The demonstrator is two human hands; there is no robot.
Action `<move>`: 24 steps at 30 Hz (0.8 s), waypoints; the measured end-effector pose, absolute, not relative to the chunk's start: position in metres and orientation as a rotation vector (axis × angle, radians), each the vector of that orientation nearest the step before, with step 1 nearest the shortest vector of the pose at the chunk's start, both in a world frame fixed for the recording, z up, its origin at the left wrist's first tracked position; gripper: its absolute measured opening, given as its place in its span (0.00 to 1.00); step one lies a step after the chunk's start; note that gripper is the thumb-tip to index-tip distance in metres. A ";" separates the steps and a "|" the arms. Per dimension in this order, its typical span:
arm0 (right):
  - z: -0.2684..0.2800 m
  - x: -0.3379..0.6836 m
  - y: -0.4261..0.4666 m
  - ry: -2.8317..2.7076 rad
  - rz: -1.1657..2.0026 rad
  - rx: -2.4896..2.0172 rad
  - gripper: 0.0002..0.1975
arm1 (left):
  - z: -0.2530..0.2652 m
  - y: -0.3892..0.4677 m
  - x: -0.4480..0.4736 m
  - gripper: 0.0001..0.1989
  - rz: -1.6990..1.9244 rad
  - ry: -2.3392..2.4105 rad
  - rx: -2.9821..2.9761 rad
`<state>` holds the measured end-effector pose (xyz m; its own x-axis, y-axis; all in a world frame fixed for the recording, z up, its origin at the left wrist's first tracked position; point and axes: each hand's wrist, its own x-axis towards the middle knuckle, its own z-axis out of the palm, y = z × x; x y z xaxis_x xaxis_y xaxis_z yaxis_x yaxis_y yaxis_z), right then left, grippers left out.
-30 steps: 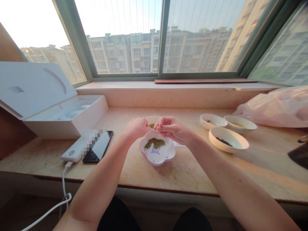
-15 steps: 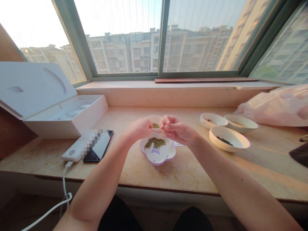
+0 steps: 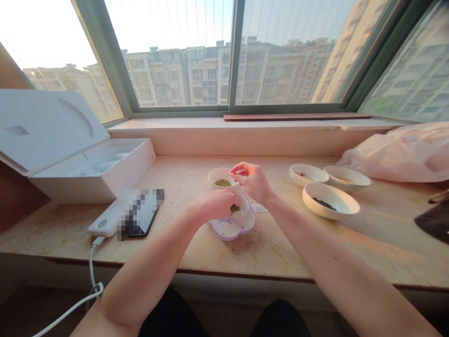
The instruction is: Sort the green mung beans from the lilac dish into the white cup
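A flower-shaped white dish with a purple rim (image 3: 229,235) stands near the counter's front edge. Small green beans, which look like mung beans (image 3: 235,208), lie in its back part. My left hand (image 3: 219,204) reaches down over this dish, its fingertips at the beans and mostly hidden behind the back of the hand. Just behind stands a round white bowl (image 3: 213,179) with more green beans (image 3: 223,183) in it. At that bowl's right rim, my right hand (image 3: 253,181) is closed in a pinch; whatever lies between thumb and finger is too small to make out.
To the right stand three white bowls, one with dark pieces (image 3: 330,206), beside a pale plastic bag (image 3: 396,152). On the left are an open white box (image 3: 122,164), a white power bank with a cable (image 3: 105,222) and a phone (image 3: 149,222). A window closes off the back.
My left hand has come down from beside the round bowl to the beans in the flower-shaped dish. My right hand has shifted slightly up, still pinched.
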<state>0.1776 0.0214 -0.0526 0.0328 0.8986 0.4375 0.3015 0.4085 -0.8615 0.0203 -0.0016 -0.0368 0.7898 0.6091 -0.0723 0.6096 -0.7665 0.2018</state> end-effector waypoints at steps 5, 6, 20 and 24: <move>-0.060 0.181 0.024 -1.760 0.323 -1.317 0.08 | -0.041 -0.001 0.024 0.11 -0.084 0.986 2.774; -0.061 0.181 0.025 -1.779 0.293 -1.325 0.10 | -0.043 0.000 0.024 0.12 -0.070 0.995 2.773; -0.059 0.183 0.022 -1.814 0.185 -1.339 0.07 | -0.053 0.006 0.023 0.10 0.156 1.163 2.673; -0.059 0.183 0.022 -1.810 0.186 -1.348 0.07 | -0.050 0.007 0.022 0.09 0.152 1.175 2.669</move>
<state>0.1827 0.0217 -0.0589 -0.0583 0.8429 0.5349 0.7168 0.4083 -0.5653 0.0217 0.0068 -0.0502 0.6747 0.7381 0.0053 0.7153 -0.6556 0.2421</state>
